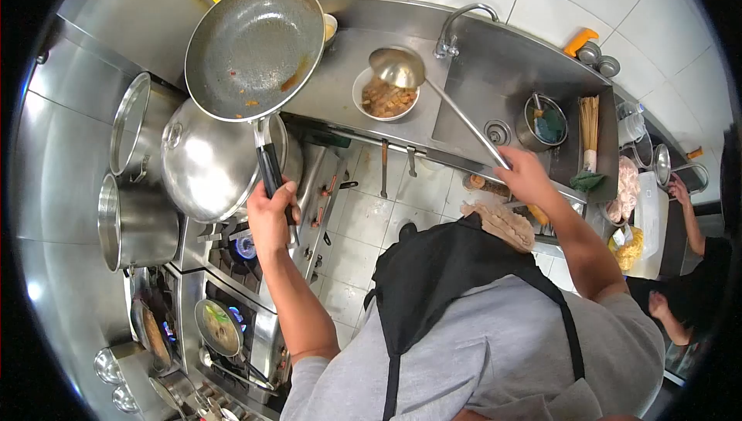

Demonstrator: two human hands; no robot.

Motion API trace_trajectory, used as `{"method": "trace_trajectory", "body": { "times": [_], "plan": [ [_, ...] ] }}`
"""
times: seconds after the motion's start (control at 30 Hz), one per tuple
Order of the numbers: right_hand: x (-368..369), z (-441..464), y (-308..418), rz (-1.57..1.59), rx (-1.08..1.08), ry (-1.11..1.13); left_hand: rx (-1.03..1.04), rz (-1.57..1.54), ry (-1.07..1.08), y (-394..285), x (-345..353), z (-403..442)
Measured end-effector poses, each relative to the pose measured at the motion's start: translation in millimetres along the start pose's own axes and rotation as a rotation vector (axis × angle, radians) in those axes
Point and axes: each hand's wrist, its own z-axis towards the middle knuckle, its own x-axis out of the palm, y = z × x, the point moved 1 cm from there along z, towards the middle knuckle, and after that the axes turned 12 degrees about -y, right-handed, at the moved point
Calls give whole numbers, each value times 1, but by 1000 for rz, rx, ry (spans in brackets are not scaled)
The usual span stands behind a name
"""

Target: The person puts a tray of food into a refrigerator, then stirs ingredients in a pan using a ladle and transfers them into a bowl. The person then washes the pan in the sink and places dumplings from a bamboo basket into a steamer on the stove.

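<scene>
My left hand (272,216) is closed round the black handle of a large frying pan (255,50), raised over a domed metal lid (205,162). A few brown bits stick to the pan's inside. With my right hand (529,178) I grip the end of a long metal ladle (397,66). Its bowl is over the back edge of a white bowl (387,118) of brown chopped food on the steel counter (325,93). Whether the ladle touches the bowl cannot be seen.
Tall pots (139,220) and a lit stove (263,266) with a small pan (219,327) are at left. A sink (483,73) with a faucet (444,46) and metal pot (543,143) is at right. Another person's hand (680,189) shows at far right.
</scene>
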Motion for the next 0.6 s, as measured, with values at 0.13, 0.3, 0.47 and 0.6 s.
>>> {"method": "trace_trajectory", "body": {
  "times": [0.13,0.3,0.47,0.6],
  "plan": [
    [-25,-26,-28,48,119,-209,-69,-5,81,1,-16,-23],
    [-44,-2,-52,-95,200,-267,-223,43,305,3,-39,-53],
    [-29,29,-77,-382,107,-250,-377,163,563,5,-11,-76],
    [-55,-21,-118,-447,59,-191,-364,253,745,11,45,-89]
  ]
}}
